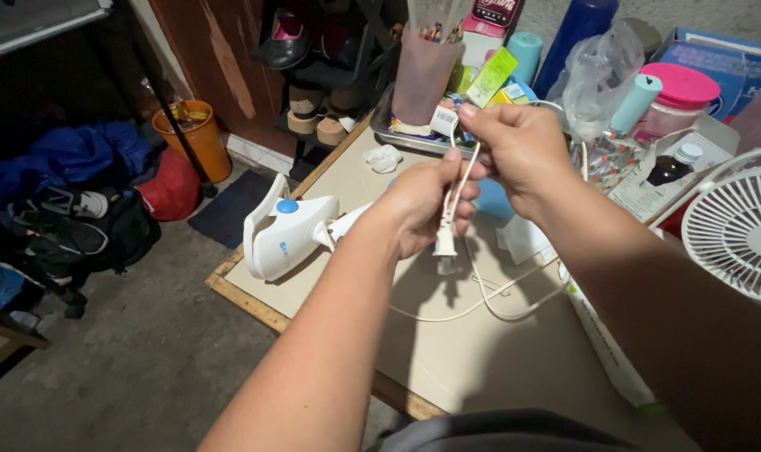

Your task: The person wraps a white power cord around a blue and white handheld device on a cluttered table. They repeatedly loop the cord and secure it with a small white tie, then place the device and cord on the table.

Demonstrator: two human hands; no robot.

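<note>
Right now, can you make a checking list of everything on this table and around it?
Surface: tan table, wooden edge, mostly bare at the near end.
Job's things: white power cord with plug; white handheld appliance with a blue button, lying on the table.
Clutter: metal tray with a pencil cup, plastic bag, pink-lidded jar, white fan, crumpled tissue.
Grippers: left hand holds the cord near the plug; right hand pinches the cord higher up.
Cables: cord loops loosely across the table.
Surroundings: orange bucket, bags, shoe rack on the floor.
</note>
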